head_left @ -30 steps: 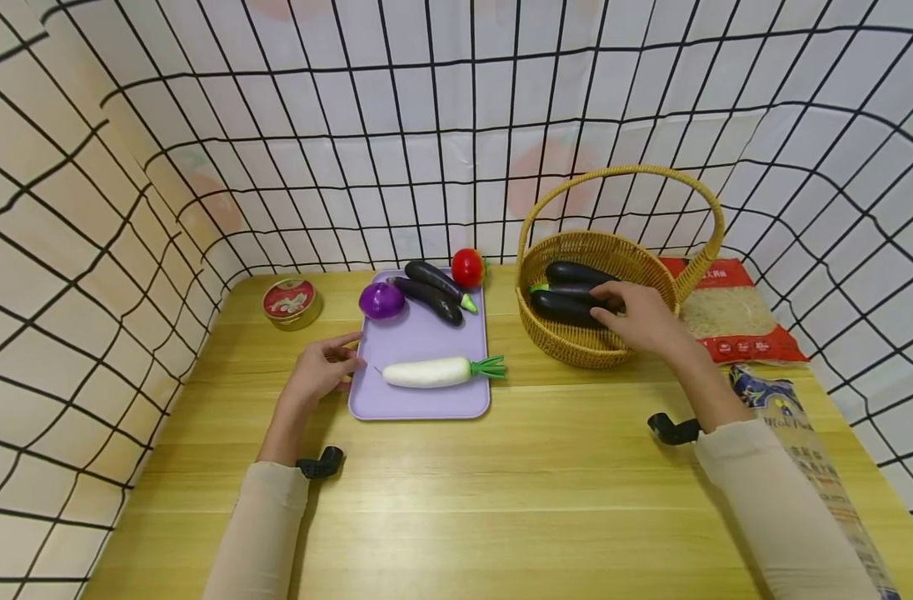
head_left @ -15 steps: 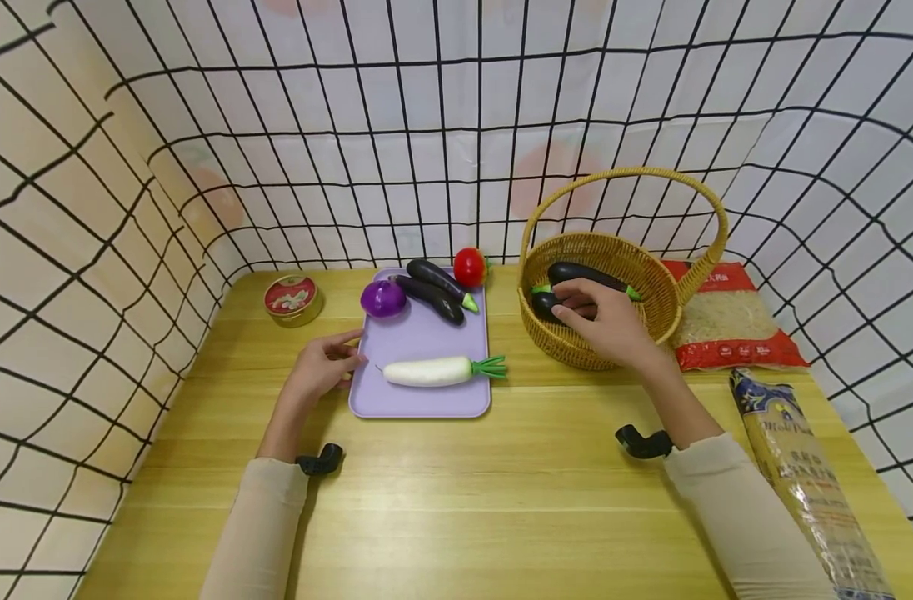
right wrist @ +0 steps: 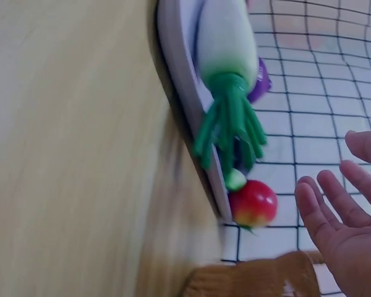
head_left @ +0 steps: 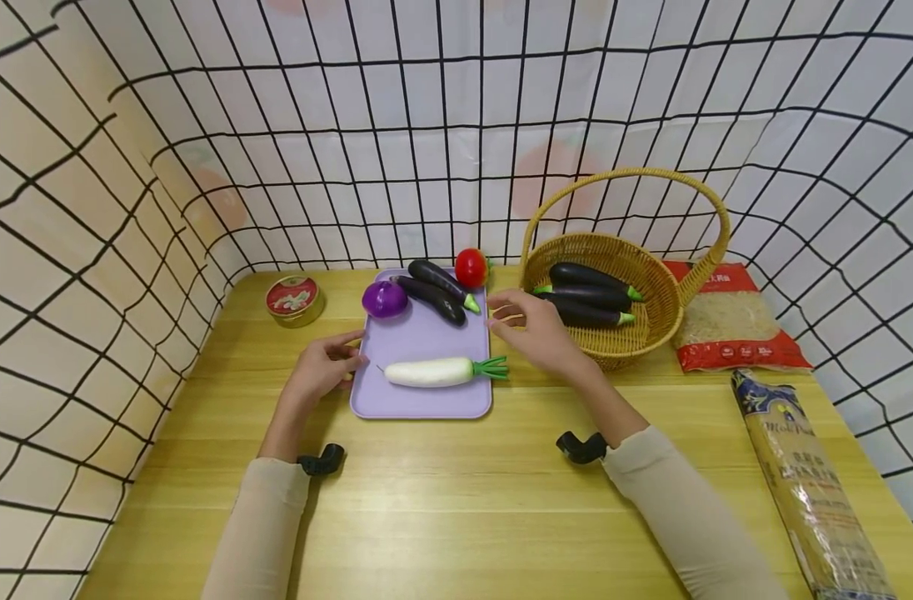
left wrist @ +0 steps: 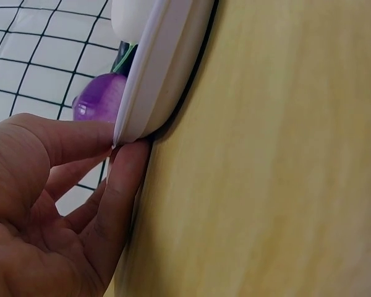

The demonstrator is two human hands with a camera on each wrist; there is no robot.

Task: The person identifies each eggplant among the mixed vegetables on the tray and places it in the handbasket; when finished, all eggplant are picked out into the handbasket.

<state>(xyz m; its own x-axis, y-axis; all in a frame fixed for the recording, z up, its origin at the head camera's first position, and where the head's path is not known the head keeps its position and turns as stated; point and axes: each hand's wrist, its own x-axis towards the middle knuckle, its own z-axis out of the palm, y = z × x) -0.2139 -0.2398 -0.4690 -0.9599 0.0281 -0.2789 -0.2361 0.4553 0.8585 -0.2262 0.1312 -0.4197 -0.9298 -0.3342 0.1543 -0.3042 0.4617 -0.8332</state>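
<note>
My left hand (head_left: 321, 367) pinches the left rim of a lilac tray (head_left: 422, 407); the left wrist view shows the thumb above the edge and fingers below it. On the tray lie a white radish (head_left: 430, 372) with green stalks, a purple onion (head_left: 385, 300) and two dark eggplants (head_left: 431, 299). A red tomato (head_left: 471, 268) sits at the tray's far right corner. My right hand (head_left: 535, 329) holds nothing, between the tray's right edge and a wicker basket (head_left: 657, 310). Inside the basket lie three eggplants (head_left: 590, 297), one partly hidden by that hand.
A round tin (head_left: 295, 302) with a red lid stands at the back left. Right of the basket lies a red packet (head_left: 730, 321), with a long clear packet (head_left: 809, 483) nearer the front. Black wire mesh (head_left: 441, 133) encloses the table's back and sides.
My right hand has moved left, out from over the basket's eggplants toward the tray, uncovering more of them. The left hand stays at the tray's rim.
</note>
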